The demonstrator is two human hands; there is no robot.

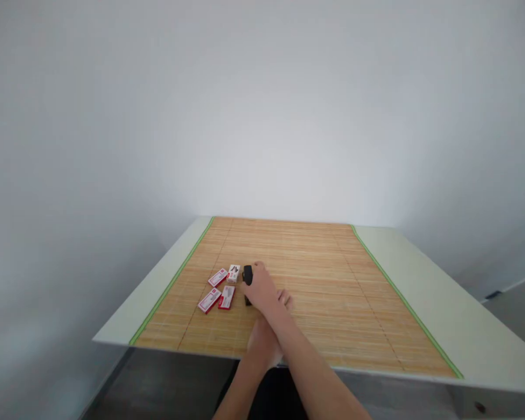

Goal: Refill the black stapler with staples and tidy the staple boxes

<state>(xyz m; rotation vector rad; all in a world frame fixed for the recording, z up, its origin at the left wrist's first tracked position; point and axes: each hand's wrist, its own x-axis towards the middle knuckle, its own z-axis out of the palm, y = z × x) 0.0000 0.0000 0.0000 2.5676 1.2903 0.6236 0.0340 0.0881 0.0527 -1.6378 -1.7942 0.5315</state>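
My forearms cross near the front of the table. My right hand (261, 287), passing over to the left, is closed around a black stapler-like object (247, 274); part of it shows above the fingers and a dark bit below, and the rest is hidden. Underneath the right forearm, my left hand (285, 298) rests low over the mat with its fingers stretched out, nothing seen in them. Left of the right hand lie small red-and-white boxes: an upper one (217, 277), a lower one (209, 300) and a third (226, 297). Beside them is a white box with dark pictures (233, 273).
A bamboo mat (324, 280) with green edging covers the middle of a white table (455, 303). Pale walls (262, 116) stand behind and at the sides. The table's front edge is close to my body, above a dark floor (157, 385).
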